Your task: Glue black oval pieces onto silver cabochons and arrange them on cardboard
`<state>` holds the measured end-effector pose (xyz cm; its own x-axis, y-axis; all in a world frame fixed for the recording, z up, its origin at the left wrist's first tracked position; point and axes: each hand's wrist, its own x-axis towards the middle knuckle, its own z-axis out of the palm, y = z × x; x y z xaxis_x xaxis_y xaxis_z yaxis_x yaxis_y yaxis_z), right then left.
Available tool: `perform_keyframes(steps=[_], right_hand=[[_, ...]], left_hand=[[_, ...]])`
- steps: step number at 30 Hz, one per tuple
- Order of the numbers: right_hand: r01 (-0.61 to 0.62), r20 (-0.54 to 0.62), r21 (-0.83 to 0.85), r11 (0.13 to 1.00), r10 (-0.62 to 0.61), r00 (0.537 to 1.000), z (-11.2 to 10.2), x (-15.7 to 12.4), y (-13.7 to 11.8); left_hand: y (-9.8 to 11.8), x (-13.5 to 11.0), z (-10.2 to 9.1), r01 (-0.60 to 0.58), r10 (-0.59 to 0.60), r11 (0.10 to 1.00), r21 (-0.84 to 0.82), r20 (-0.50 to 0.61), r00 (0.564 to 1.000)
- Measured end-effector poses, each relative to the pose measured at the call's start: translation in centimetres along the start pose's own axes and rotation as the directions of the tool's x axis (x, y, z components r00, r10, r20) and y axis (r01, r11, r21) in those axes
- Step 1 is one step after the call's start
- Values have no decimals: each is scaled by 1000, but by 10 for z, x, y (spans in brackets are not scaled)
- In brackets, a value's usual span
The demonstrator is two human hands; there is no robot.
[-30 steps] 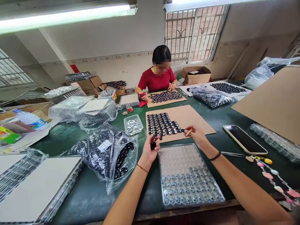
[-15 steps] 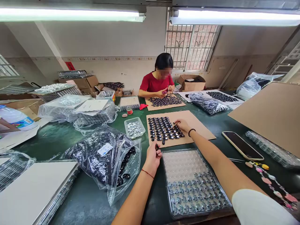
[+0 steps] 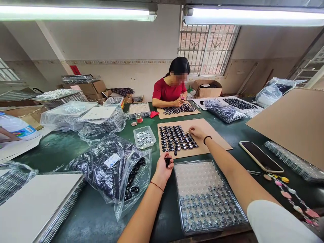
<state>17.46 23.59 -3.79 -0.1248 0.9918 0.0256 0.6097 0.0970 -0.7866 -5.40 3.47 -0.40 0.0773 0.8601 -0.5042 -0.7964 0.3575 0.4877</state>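
Observation:
My left hand [image 3: 164,168] is closed around a small dark piece [image 3: 167,162], partly hidden by the fingers, beside the near edge of a brown cardboard sheet [image 3: 206,131]. On that sheet, rows of glossy black oval pieces [image 3: 174,137] lie close together, and one sits out of line at the near side. My right hand [image 3: 198,132] pinches a thin light-brown stick [image 3: 188,131], its tip over the right part of the rows. Nearer to me, a clear tray [image 3: 191,179] is partly filled with clear domed pieces.
A plastic tub [image 3: 144,136] of small silvery pieces and an open bag [image 3: 101,168] of black pieces stand at the left. A phone [image 3: 260,157] and a bead strap [image 3: 286,194] lie right. Across the table, a person in red [image 3: 168,91] handles similar black pieces.
My right hand and the stick have shifted slightly away from me over the black pieces. My left hand has turned a little, showing more of the dark piece.

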Motion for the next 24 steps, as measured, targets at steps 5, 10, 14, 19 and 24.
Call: perform_keyframes(steps=[5, 10, 14, 19, 24], right_hand=[[3, -90, 18, 1000, -1, 996, 4, -8, 7], [10, -18, 3, 1000, -10, 1000, 8, -9, 13], [21, 13, -17, 1000, -21, 1000, 13, -6, 15], [49, -7, -10, 999, -49, 999, 13, -5, 15], [60, -66, -7, 998, -60, 996, 10, -4, 16]], left_hand=[[-5, -2, 2, 28, -29, 999, 23, 21, 999], [-8, -2, 4, 40, -41, 998, 51, 20, 999], [-7, -2, 3, 28, -30, 998, 61, 23, 999], [-7, -2, 3, 30, -31, 997, 75, 20, 999], [-8, -3, 4, 22, -23, 996, 84, 15, 1000]])
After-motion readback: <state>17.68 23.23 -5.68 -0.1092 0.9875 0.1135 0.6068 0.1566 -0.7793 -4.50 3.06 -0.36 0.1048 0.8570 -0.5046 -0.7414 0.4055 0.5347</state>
